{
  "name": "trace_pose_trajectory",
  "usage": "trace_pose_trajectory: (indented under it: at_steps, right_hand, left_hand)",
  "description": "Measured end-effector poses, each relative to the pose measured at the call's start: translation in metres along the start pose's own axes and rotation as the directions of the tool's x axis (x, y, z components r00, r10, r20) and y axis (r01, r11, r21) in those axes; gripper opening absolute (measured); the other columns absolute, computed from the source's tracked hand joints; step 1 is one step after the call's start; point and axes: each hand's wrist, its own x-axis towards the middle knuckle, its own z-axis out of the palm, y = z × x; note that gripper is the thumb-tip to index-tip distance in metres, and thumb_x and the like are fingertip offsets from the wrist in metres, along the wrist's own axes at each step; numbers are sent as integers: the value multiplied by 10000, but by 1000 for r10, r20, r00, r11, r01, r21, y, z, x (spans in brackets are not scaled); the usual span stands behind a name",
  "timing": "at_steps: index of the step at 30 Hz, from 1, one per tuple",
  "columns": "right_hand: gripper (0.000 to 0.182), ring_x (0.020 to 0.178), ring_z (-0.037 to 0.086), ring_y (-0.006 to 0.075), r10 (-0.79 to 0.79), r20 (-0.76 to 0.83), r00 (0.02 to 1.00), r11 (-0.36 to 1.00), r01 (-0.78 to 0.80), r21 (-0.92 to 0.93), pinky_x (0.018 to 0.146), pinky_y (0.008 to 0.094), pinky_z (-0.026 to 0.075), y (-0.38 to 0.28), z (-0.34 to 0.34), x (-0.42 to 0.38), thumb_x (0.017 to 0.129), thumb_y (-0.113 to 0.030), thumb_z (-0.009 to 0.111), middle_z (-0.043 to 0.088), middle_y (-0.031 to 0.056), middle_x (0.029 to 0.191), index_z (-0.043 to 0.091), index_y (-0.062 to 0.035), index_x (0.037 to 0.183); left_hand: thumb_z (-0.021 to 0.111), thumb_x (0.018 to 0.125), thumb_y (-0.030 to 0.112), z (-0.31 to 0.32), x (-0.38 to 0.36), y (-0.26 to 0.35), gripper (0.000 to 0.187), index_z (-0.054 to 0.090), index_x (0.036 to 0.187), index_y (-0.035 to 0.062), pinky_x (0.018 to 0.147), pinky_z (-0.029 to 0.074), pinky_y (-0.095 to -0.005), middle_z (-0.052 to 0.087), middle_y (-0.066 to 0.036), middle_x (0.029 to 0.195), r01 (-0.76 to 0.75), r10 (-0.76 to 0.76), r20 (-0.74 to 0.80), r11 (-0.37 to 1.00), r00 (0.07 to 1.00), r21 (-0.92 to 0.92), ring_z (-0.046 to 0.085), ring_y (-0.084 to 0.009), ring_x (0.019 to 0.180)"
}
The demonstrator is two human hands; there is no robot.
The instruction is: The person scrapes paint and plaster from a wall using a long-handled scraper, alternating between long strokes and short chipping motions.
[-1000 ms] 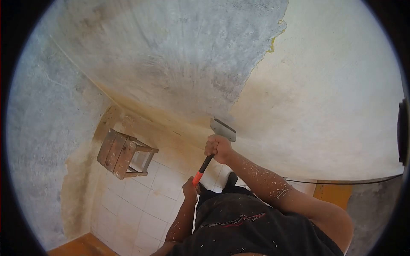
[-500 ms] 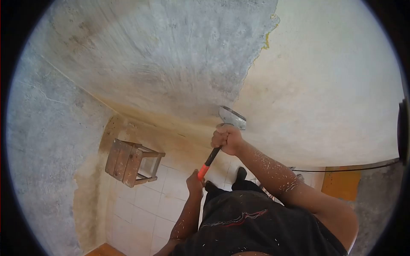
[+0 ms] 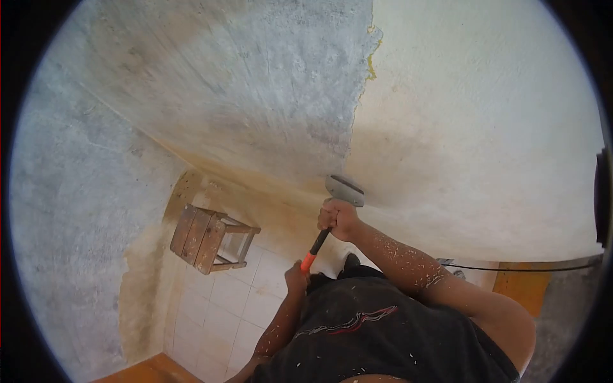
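Both of my hands grip a long-handled scraper [image 3: 343,189]. My right hand [image 3: 339,219] holds its black shaft just under the wide metal blade. My left hand [image 3: 297,279] holds the orange lower end of the handle. The blade lies against the wall [image 3: 460,127], at the lower edge of the boundary between bare grey plaster on the left and pale paint on the right. My right forearm is speckled with paint flakes.
A small wooden stool [image 3: 211,239] stands on the white tiled floor [image 3: 223,306] near the corner at lower left. A black cable [image 3: 530,269] runs along the base of the wall at right, next to an orange door frame [image 3: 523,287].
The blade rose up the wall, then came back down slightly and shifted a little left. The view has swung, so the stool and the paint edge sit differently in the frame.
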Motion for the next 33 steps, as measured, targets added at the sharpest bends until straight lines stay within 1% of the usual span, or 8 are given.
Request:
trace_pose_trajectory:
  at_steps: [4, 8, 10, 11, 18, 21, 25, 33]
  right_hand:
    - [291, 437, 293, 151, 72, -178, 981, 992, -89, -90, 518, 317, 299, -1, 9, 6, 747, -186, 500, 287, 1, 459, 339, -138, 510]
    - [275, 441, 289, 147, -59, 155, 986, 996, 68, -57, 541, 316, 301, -17, 27, 13, 759, -176, 491, 290, -5, 469, 345, -125, 531]
    - [268, 441, 287, 142, -116, 53, 992, 992, 118, -42, 518, 308, 293, -8, 27, 14, 761, -166, 496, 284, -10, 474, 344, -126, 544]
    - [268, 441, 287, 142, -140, 52, 989, 990, 141, -28, 518, 308, 293, 3, 21, 16, 761, -166, 496, 284, -10, 474, 344, -126, 544]
    - [288, 439, 289, 129, -140, -118, 983, 990, 143, 17, 489, 283, 279, 2, 39, 10, 753, -129, 530, 265, -21, 477, 330, -147, 546]
    - [296, 439, 286, 124, -256, -11, 967, 963, 256, 80, 505, 274, 277, -5, 48, 15, 752, -127, 539, 270, -26, 477, 326, -146, 547]
    - [304, 442, 290, 112, -246, -35, 969, 963, 248, 104, 514, 268, 271, 20, 28, 27, 763, -134, 539, 277, -34, 483, 324, -148, 548]
    - [297, 450, 300, 89, -289, 101, 952, 946, 267, 184, 491, 254, 250, 4, 28, 26, 777, -131, 533, 298, -34, 497, 336, -143, 555]
  left_hand:
    - [471, 854, 270, -1, -4, 3, 327, 501, 610, 55, 342, 291, -254, 432, -28, 470, 90, -83, 91, 993, 992, -81, 385, -109, 350]
    - [503, 830, 205, -15, 22, 45, 232, 507, 642, 68, 358, 317, -276, 459, -36, 484, -37, 60, 139, 985, 988, -166, 427, -133, 366]
    - [531, 795, 180, -35, 78, -7, 110, 544, 760, 77, 411, 391, -337, 530, -81, 523, -641, 611, 274, 530, 743, 556, 530, -215, 436]
    - [565, 751, 165, -38, 72, 4, 159, 554, 899, 110, 508, 447, -387, 592, -129, 621, -380, 273, 266, 722, 924, 579, 598, -301, 570]
    - [581, 776, 297, -64, 65, 62, 256, 559, 918, 86, 568, 467, -353, 599, -127, 667, -769, 303, 709, 316, 637, 556, 612, -268, 614]
    - [556, 822, 441, -52, 53, 119, 414, 584, 787, 30, 514, 411, -259, 534, -29, 615, -297, 49, 732, 931, 679, 213, 515, -104, 535]
    - [583, 793, 480, -55, 62, 127, 456, 585, 826, 25, 593, 433, -291, 553, -29, 667, -608, -109, 749, 513, 654, 606, 540, -122, 620]
    - [586, 806, 441, -36, 68, 137, 420, 588, 808, 21, 574, 440, -291, 576, -48, 639, -654, -71, 784, 507, 617, 561, 559, -130, 608]
